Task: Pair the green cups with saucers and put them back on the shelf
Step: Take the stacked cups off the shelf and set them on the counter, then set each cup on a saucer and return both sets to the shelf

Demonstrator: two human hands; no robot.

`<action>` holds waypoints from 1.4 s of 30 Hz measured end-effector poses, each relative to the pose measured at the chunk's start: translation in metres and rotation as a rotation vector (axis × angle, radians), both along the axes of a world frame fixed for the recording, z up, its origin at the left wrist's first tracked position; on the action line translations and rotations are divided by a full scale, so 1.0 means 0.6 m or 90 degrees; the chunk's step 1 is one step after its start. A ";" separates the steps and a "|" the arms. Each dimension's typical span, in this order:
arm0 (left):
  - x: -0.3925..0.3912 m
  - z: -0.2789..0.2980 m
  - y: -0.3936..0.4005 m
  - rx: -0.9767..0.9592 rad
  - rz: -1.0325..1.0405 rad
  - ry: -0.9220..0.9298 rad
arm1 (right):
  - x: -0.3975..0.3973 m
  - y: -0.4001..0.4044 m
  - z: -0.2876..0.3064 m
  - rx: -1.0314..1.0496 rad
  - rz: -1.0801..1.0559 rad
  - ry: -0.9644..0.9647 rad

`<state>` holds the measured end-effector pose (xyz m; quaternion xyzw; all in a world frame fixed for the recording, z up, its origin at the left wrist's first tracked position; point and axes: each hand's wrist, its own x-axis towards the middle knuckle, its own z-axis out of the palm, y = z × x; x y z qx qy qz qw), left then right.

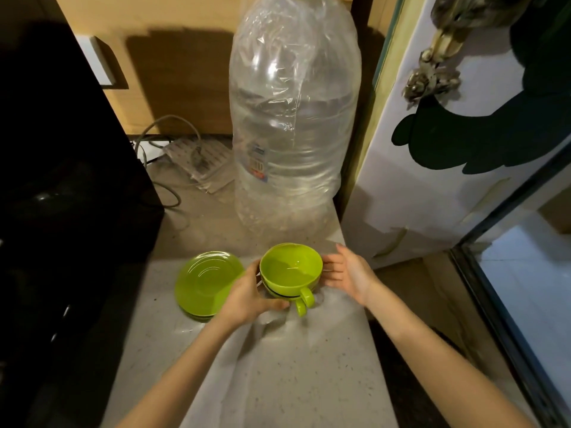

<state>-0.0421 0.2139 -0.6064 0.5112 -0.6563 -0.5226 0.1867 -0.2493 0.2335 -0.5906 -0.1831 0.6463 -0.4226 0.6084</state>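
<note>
L hand (247, 295) grips stacked cups (290, 270), lower one mostly hidden; R hand (349, 274) spread beside; saucers (205, 284) left of cups.

A speckled pale counter (309, 381) carried stacked green saucers (205, 281) at centre left, nested green cups (290, 270) beside them, a large wrapped water bottle (293, 125) behind, and cables (167, 140) at upper left.
</note>
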 end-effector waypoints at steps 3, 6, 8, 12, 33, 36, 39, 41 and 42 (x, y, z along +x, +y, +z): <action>0.024 0.034 -0.015 0.070 -0.062 -0.047 | -0.005 -0.023 0.046 0.030 0.121 0.178; 0.056 0.085 -0.021 0.117 -0.075 -0.042 | 0.010 -0.049 0.077 -0.067 0.238 0.445; 0.080 0.113 -0.021 0.097 -0.046 -0.014 | 0.041 -0.055 0.099 -0.138 0.312 0.567; 0.130 0.125 -0.013 -0.049 0.112 0.073 | 0.120 -0.073 0.106 -0.241 0.347 0.577; 0.190 -0.035 0.009 -0.169 0.152 -0.199 | 0.289 -0.007 -0.051 -0.183 0.361 0.488; 0.192 -0.038 0.006 -0.185 0.166 -0.193 | 0.285 -0.007 -0.050 -0.190 0.348 0.455; 0.196 -0.039 0.008 -0.187 0.172 -0.191 | 0.282 -0.005 -0.044 -0.193 0.328 0.414; 0.199 -0.036 0.014 -0.189 0.182 -0.183 | 0.281 -0.001 -0.040 -0.194 0.319 0.394; 0.200 -0.034 0.018 -0.194 0.185 -0.178 | 0.281 0.002 -0.038 -0.195 0.319 0.387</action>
